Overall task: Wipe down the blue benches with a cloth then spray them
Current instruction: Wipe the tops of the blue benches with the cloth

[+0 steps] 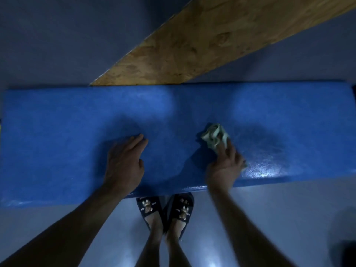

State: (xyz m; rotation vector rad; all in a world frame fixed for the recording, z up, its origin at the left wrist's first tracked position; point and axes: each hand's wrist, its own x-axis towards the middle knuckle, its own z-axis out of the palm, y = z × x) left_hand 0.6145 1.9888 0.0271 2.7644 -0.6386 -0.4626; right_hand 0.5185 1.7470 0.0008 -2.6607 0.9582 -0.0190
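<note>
A long blue bench (57, 135) runs across the whole view just in front of me. My left hand (125, 160) lies flat on its top, left of centre, fingers straight and together. My right hand (225, 164) presses a crumpled pale green cloth (214, 136) onto the bench right of centre, with the fingers over the cloth's near part. The bench surface to the right of the cloth shines wet. No spray bottle is in view.
A brown wooden board (202, 41) slants up from behind the bench to the top right, against a dark grey wall. My feet in dark slides (165, 209) stand on the pale glossy floor at the bench's front edge.
</note>
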